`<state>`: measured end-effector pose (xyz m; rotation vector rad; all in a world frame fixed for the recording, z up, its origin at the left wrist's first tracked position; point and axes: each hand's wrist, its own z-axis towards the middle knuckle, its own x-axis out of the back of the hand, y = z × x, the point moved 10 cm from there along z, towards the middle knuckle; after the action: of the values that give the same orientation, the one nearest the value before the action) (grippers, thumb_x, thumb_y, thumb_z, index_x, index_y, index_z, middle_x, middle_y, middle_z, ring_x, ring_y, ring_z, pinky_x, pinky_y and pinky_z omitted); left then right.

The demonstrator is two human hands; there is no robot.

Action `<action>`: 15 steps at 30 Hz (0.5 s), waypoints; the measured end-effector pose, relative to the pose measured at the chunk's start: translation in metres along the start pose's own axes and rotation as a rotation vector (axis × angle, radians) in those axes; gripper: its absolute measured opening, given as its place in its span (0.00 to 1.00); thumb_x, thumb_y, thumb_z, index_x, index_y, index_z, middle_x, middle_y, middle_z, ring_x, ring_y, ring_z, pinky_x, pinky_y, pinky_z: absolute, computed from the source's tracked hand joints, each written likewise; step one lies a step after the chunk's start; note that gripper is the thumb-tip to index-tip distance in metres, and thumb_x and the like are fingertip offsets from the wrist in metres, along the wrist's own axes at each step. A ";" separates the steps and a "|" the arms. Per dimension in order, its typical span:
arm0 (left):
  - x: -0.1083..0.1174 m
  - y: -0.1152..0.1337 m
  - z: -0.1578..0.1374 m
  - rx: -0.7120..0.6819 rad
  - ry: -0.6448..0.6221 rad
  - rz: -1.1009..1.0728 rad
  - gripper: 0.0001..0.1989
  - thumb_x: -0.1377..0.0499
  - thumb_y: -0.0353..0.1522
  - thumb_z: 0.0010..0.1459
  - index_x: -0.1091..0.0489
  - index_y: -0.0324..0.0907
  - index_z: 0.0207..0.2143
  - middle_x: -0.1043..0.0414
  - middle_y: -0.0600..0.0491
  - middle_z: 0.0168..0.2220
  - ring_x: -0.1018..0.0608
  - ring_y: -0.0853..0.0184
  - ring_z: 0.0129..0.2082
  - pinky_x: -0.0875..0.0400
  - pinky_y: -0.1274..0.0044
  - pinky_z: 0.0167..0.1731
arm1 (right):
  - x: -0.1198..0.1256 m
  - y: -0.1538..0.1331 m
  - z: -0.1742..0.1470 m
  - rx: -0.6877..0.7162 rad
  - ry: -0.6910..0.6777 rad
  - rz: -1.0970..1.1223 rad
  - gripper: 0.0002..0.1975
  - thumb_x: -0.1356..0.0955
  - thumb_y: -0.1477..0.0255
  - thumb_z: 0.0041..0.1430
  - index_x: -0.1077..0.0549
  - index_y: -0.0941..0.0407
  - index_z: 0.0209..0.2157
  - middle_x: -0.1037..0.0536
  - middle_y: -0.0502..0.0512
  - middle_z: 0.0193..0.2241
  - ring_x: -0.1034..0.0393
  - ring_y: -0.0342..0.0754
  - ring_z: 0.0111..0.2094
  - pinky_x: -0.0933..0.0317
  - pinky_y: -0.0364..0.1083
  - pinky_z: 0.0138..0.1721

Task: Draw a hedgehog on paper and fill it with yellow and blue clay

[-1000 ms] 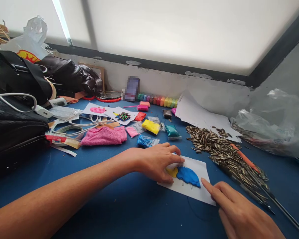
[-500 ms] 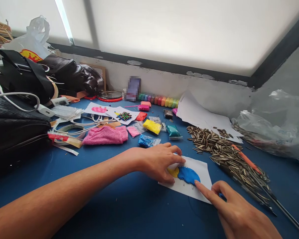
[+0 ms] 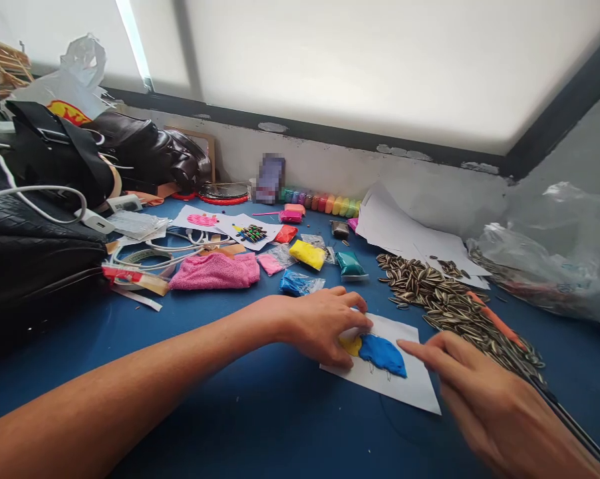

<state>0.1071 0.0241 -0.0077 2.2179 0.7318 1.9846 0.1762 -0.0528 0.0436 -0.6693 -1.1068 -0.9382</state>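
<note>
A small sheet of white paper (image 3: 410,392) lies on the table, carrying a flattened blue clay shape (image 3: 384,356) joined to a yellow clay patch (image 3: 350,346). Short drawn legs show below the blue clay. My left hand (image 3: 330,326) rests over the sheet's left side, fingers spread, partly covering the yellow part. Just right of the blue clay, my right hand (image 3: 472,379) points its index finger at the paper, apart from the clay. Its other fingers are curled, and whatever they may hold is hidden.
Striped sunflower seeds (image 3: 430,293) are heaped to the right, with an orange-handled tool (image 3: 497,319) on them. Packets of yellow clay (image 3: 307,254), green clay (image 3: 350,265) and blue clay (image 3: 300,283) lie beyond my left hand. A pink cloth (image 3: 215,271) and black bag (image 3: 35,266) are leftward.
My right index finger has lifted off the blue clay's right edge and moved up slightly. The clay's lower right edge now reaches farther out to a point. My left hand stays put.
</note>
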 end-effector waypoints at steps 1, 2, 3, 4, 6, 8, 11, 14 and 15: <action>0.000 0.000 0.000 0.001 0.001 0.000 0.27 0.38 0.39 0.55 0.36 0.44 0.57 0.44 0.47 0.61 0.36 0.56 0.56 0.38 0.68 0.56 | 0.001 0.000 0.005 -0.005 0.015 0.047 0.15 0.41 0.77 0.64 0.27 0.53 0.46 0.29 0.51 0.29 0.29 0.39 0.25 0.35 0.35 0.24; 0.001 0.000 0.001 0.001 0.002 0.002 0.27 0.38 0.39 0.55 0.36 0.44 0.57 0.44 0.47 0.61 0.36 0.56 0.56 0.38 0.68 0.56 | 0.002 0.002 0.008 -0.030 0.027 0.078 0.14 0.41 0.76 0.65 0.27 0.53 0.44 0.28 0.50 0.29 0.28 0.40 0.25 0.35 0.36 0.25; 0.001 -0.001 0.001 -0.001 0.004 0.005 0.27 0.38 0.39 0.55 0.36 0.44 0.56 0.44 0.47 0.61 0.36 0.56 0.56 0.38 0.68 0.56 | -0.001 0.003 0.010 -0.046 0.022 0.110 0.12 0.40 0.74 0.66 0.27 0.53 0.42 0.27 0.51 0.29 0.27 0.41 0.26 0.35 0.37 0.26; 0.001 -0.001 0.001 -0.003 0.006 0.008 0.27 0.38 0.39 0.55 0.36 0.44 0.56 0.44 0.47 0.61 0.36 0.57 0.56 0.38 0.68 0.55 | -0.004 0.004 0.010 -0.061 0.026 0.138 0.10 0.40 0.73 0.66 0.27 0.52 0.39 0.27 0.51 0.29 0.27 0.41 0.27 0.35 0.37 0.26; 0.002 0.000 0.001 -0.012 0.008 0.011 0.26 0.38 0.38 0.54 0.35 0.44 0.55 0.44 0.47 0.61 0.36 0.57 0.56 0.38 0.69 0.55 | -0.011 0.006 0.007 -0.084 0.020 0.191 0.09 0.37 0.70 0.66 0.27 0.52 0.34 0.28 0.50 0.29 0.29 0.42 0.26 0.36 0.38 0.26; 0.002 -0.001 0.002 -0.014 0.011 0.006 0.25 0.38 0.38 0.54 0.35 0.44 0.54 0.44 0.47 0.61 0.36 0.57 0.56 0.38 0.69 0.55 | -0.016 0.009 0.003 -0.112 0.038 0.234 0.08 0.36 0.70 0.65 0.28 0.52 0.31 0.29 0.49 0.27 0.32 0.41 0.24 0.38 0.39 0.25; 0.001 -0.001 0.002 -0.006 0.011 -0.004 0.25 0.39 0.39 0.55 0.35 0.44 0.55 0.44 0.47 0.61 0.36 0.56 0.56 0.37 0.68 0.54 | -0.019 0.012 0.001 -0.144 0.077 0.283 0.08 0.35 0.69 0.65 0.28 0.52 0.31 0.31 0.48 0.26 0.34 0.41 0.24 0.40 0.40 0.24; 0.000 -0.001 0.002 -0.003 0.002 0.000 0.26 0.39 0.39 0.54 0.36 0.44 0.55 0.44 0.48 0.62 0.36 0.56 0.57 0.38 0.68 0.55 | -0.023 0.011 0.003 -0.138 0.083 0.310 0.08 0.34 0.69 0.64 0.27 0.52 0.30 0.30 0.49 0.27 0.32 0.42 0.26 0.39 0.40 0.25; 0.000 -0.001 0.001 -0.003 0.000 0.006 0.26 0.39 0.39 0.54 0.36 0.44 0.55 0.44 0.48 0.62 0.36 0.56 0.57 0.38 0.68 0.55 | -0.024 0.011 0.004 -0.140 0.084 0.310 0.08 0.34 0.69 0.64 0.27 0.52 0.30 0.30 0.49 0.27 0.32 0.43 0.27 0.39 0.40 0.26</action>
<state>0.1081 0.0255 -0.0081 2.2209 0.7223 1.9869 0.1800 -0.0375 0.0222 -0.8801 -0.8384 -0.7723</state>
